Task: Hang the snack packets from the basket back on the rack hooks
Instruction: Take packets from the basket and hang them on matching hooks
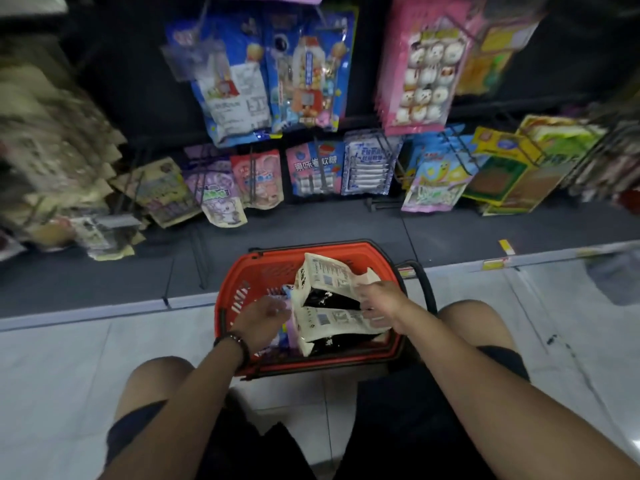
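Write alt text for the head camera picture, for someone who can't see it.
A person's right hand grips cream-and-black snack packets in a red basket on the floor, while the left hand reaches in beside them. Colourful packets hang on the rack ahead.

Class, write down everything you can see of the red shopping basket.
The red basket looks like plastic, with slotted walls and a black handle lowered at one side. It stands upright on the pale tiled floor between the person's knees. Cream-and-black packets and purple packets lie inside. The right hand grips the upper cream-and-black packet; the left hand reaches in by the purple packets.
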A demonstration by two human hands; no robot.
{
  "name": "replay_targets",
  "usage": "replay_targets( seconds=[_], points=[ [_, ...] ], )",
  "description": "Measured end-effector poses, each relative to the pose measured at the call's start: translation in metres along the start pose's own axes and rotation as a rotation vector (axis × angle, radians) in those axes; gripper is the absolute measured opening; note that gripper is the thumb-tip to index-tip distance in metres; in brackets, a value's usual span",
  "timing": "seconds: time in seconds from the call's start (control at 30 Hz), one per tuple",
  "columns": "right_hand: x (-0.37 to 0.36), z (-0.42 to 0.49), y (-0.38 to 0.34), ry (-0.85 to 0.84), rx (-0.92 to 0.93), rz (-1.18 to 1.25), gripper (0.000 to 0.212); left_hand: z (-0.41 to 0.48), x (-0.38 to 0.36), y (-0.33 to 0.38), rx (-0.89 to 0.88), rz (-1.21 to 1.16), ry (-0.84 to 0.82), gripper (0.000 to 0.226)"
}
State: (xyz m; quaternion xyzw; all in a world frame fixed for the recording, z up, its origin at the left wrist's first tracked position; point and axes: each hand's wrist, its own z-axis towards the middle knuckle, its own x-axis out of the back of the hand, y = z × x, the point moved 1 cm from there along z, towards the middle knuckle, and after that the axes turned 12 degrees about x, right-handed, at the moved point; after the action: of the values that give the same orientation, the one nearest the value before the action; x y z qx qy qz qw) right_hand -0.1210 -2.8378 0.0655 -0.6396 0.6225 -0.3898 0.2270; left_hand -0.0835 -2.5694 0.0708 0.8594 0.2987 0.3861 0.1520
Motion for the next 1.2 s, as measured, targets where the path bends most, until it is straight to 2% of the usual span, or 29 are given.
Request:
replay_targets(
  seconds=[0.03, 0.17, 0.23, 0.3, 0.37, 0.43, 0.53, 0.67, 0.73, 0.8, 0.87, 0.97, 1.1, 1.2],
  points=[
    [0.000, -0.002, -0.001, -0.011, -0.009, 0.029, 0.033, -0.001, -0.001, 0.006, -0.006, -0.024, 0.001, 0.017],
    [-0.001, 0.011, 0.014, 0.033, -0.006, 0.139, 0.022, 0.006, -0.011, 0.031, 0.044, -0.179, -0.049, 0.012],
    [-0.003, 0.022, 0.029, 0.050, -0.081, 0.159, 0.025, 0.019, -0.016, 0.041, 0.087, -0.195, -0.067, 0.008],
    [-0.004, 0.031, 0.040, 0.054, -0.159, 0.163, 0.018, 0.039, -0.024, 0.052, 0.177, -0.208, -0.104, 0.016],
    [-0.006, 0.048, 0.054, 0.084, -0.206, 0.237, 0.019, 0.063, -0.036, 0.061, 0.273, -0.262, -0.151, 0.013],
    [-0.010, 0.066, 0.065, 0.119, -0.250, 0.387, 0.026, 0.093, -0.047, 0.062, 0.356, -0.295, -0.192, 0.031],
    [-0.014, 0.082, 0.067, 0.159, -0.337, 0.653, 0.022, 0.137, -0.062, 0.062, 0.468, -0.298, -0.182, 0.055],
    [-0.016, 0.100, 0.067, 0.153, -0.447, 0.795, 0.032, 0.176, -0.073, 0.061, 0.450, -0.272, -0.165, 0.074],
    [-0.020, 0.108, 0.070, 0.142, -0.476, 0.788, 0.041, 0.175, -0.072, 0.070, 0.464, -0.279, -0.185, 0.060],
    [-0.025, 0.111, 0.069, 0.147, -0.489, 0.803, 0.033, 0.165, -0.067, 0.079, 0.474, -0.247, -0.233, 0.045],
    [-0.027, 0.114, 0.067, 0.170, -0.501, 0.811, 0.029, 0.165, -0.064, 0.076, 0.490, -0.244, -0.267, 0.042],
    [-0.027, 0.110, 0.062, 0.206, -0.521, 0.800, 0.033, 0.151, -0.061, 0.067, 0.525, -0.391, -0.284, 0.040],
    [-0.028, 0.092, 0.052, 0.199, -0.417, 0.769, 0.030, 0.107, -0.058, 0.061, 0.486, -0.569, -0.336, 0.036],
    [-0.025, 0.073, 0.037, 0.167, -0.299, 0.845, 0.036, 0.065, -0.056, 0.055, 0.404, -0.705, -0.337, 0.030]
  ],
)
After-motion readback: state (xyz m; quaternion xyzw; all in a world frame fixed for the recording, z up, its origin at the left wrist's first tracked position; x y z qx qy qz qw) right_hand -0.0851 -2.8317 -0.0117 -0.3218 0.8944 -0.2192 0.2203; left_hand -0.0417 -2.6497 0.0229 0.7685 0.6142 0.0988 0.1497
